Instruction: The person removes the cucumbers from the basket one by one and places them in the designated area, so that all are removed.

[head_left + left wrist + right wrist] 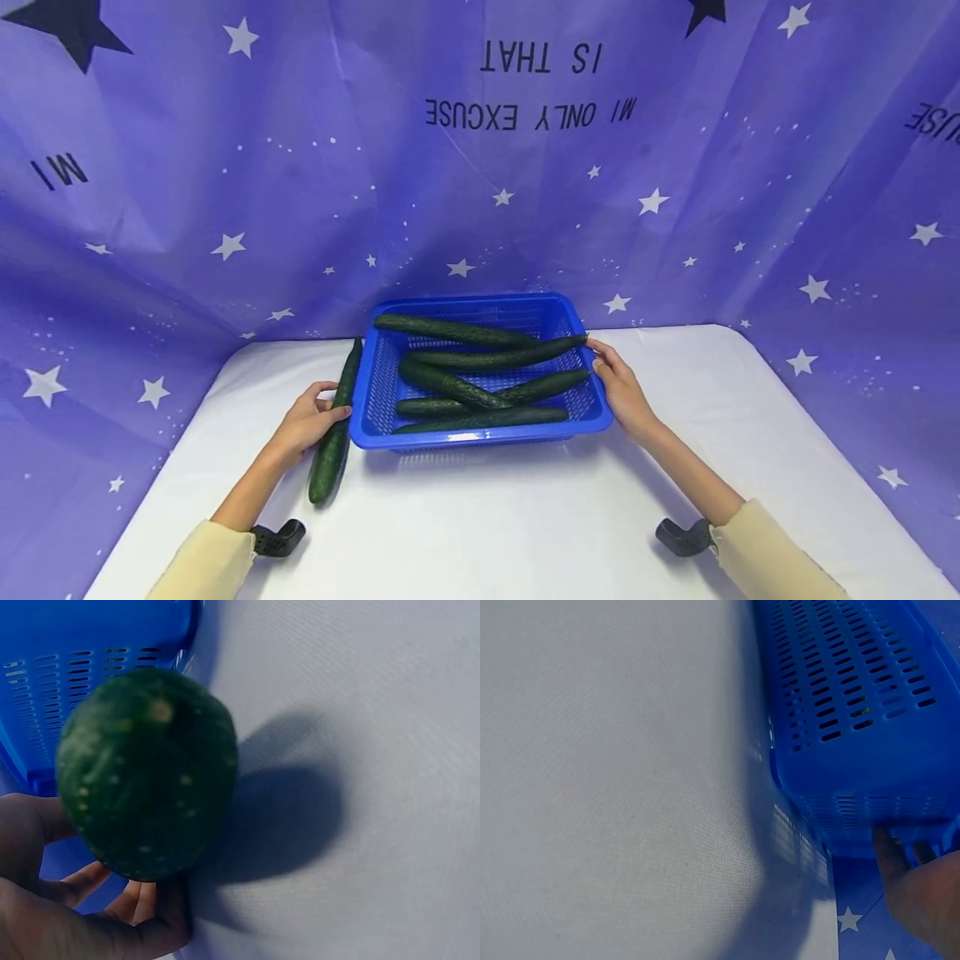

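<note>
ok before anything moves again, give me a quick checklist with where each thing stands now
1. Left grip secure on the outside cucumber: ok, thumb and fingers on opposite sides.
2. Right grip steadying the blue basket: ok, holding its right rim.
3. Basket upright: ok.
4. Open top unobstructed: ok, nothing covers the five cucumbers inside.
5. Right rim free of cucumber tips: not ok, one overlaps it in the head view.
6. Outside cucumber fully off the white table: cannot tell.
</note>
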Available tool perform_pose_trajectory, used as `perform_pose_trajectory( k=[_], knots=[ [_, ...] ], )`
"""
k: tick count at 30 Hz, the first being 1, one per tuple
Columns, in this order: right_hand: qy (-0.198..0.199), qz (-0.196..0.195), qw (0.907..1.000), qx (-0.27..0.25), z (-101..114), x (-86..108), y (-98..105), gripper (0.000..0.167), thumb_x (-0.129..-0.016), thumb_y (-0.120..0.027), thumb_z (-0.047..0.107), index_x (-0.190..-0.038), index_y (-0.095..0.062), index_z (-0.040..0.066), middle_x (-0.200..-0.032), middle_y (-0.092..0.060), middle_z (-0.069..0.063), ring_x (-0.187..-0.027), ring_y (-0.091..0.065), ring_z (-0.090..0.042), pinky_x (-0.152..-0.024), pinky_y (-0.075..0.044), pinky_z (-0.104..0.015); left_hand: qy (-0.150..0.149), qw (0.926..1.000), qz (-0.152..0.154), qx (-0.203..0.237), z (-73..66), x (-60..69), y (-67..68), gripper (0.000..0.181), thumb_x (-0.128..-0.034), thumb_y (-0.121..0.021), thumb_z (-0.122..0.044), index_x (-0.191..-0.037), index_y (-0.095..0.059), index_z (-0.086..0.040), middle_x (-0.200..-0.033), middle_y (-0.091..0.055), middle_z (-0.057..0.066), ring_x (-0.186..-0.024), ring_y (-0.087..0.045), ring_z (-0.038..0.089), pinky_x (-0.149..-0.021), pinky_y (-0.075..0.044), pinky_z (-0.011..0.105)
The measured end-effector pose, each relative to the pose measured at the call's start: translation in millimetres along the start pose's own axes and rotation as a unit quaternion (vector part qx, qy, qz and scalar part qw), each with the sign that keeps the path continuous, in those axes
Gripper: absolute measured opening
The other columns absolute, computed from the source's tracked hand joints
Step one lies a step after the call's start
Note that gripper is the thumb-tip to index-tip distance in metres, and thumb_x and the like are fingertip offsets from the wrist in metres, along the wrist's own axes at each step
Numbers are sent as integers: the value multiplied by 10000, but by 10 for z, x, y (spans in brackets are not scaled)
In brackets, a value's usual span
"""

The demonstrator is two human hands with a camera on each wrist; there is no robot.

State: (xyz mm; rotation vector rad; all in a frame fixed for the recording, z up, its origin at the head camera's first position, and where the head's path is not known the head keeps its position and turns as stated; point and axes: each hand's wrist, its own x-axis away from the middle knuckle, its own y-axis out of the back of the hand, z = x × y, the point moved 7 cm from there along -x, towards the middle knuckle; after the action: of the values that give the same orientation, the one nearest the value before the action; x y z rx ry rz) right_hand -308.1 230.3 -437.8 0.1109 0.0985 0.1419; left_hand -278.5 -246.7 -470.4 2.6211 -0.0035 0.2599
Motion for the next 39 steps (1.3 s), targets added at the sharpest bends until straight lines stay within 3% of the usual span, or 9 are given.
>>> perform_pose_trajectory(
  k=[4, 7, 9, 15, 22, 29, 39],
  knots=[
    [32, -142, 9998, 122, 46, 10, 89, 458, -1099, -306, 145, -1536, -303, 9, -1449, -391, -295, -1050, -552, -52, -847, -489, -196, 103, 9999, 1, 10, -24, -20, -89, 620, -932, -650, -129, -1451, -359, 45, -1095, -578, 229, -822, -624, 233, -658, -549, 342],
    [41, -67, 9998, 164, 52, 16, 48, 466, -1103, -304, 162, -1543, -292, 10, -1464, -382, -293, -1067, -541, -50, -852, -486, -198, 255, 9995, -116, -131, -22, 1, -51, 600, -931, -652, -126, -1450, -383, 10, -1100, -571, 209, -834, -626, 248, -664, -553, 358],
    [6, 19, 9999, 133, 21, 14, -27, 476, -1104, -306, 171, -1553, -278, 16, -1481, -372, -288, -1107, -531, -74, -878, -474, -197, 295, 9988, -239, -298, -29, 26, 41, 583, -928, -649, -112, -1440, -395, 1, -1090, -565, 208, -830, -623, 258, -659, -552, 367],
    [-94, 26, 9996, 268, 30, -15, 0, 470, -1102, -304, 158, -1554, -288, 28, -1488, -381, -268, -1204, -499, -212, -891, -450, -175, 258, 9989, -330, -202, 9, 69, -13, 583, -907, -660, -101, -1419, -405, 6, -1054, -568, 206, -810, -620, 253, -654, -548, 358],
    [-129, -29, 9997, 210, -18, -12, -25, 467, -1101, -303, 152, -1551, -294, 32, -1479, -398, -262, -1072, -544, -23, -879, -465, -180, 344, 9991, -218, -76, 0, 48, 33, 597, -906, -663, -92, -1426, -389, 10, -973, -598, 165, -757, -621, 220, -624, -534, 348],
    [-62, -106, 9998, 130, -61, -2, -62, 456, -1099, -302, 141, -1540, -310, 26, -1448, -420, -269, -1057, -553, -20, -875, -470, -177, 346, 9992, -134, -159, -41, 6, 113, 593, -919, -645, -99, -1430, -377, 39, -1042, -635, 221, -779, -644, 228, -631, -538, 354],
    [20, -107, 9999, 79, -16, -6, -19, 449, -1096, -308, 130, -1527, -320, 4, -1433, -423, -288, -1043, -568, -26, -864, -487, -194, 262, 9990, -186, -306, -40, 28, 73, 621, -910, -657, -118, -1428, -372, 71, -1177, -583, 310, -916, -646, 312, -727, -538, 397]
  ],
)
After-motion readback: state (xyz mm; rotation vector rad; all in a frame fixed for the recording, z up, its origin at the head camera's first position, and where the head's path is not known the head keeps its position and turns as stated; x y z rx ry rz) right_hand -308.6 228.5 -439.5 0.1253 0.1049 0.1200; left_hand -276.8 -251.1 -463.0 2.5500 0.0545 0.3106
